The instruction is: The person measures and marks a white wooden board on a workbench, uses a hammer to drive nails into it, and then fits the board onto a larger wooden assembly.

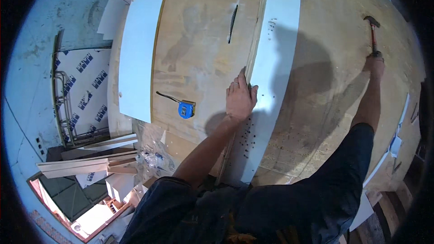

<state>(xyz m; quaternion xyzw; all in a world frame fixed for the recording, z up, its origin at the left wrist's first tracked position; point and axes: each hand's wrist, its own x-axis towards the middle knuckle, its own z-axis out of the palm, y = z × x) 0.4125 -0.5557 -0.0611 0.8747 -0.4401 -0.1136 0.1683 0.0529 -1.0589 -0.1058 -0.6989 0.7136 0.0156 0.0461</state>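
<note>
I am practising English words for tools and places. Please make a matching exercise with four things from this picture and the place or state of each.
1. hammer
2. tape measure
3. left hand
4. white panel

a. lies on the plywood, blue
b. gripped by the right hand
c. rests on the white panel's edge
d. dotted with small holes

Pairs: 1-b, 2-a, 3-c, 4-d

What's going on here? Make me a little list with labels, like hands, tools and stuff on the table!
Left hand: flat on the edge of the long white panel, fingers spread
Right hand: gripping a hammer by its handle, arm stretched out
Surface: big plywood table
Also on it: blue tape measure, another white panel at the left
Small bits: dark screws or nails scattered on the long white panel
</note>
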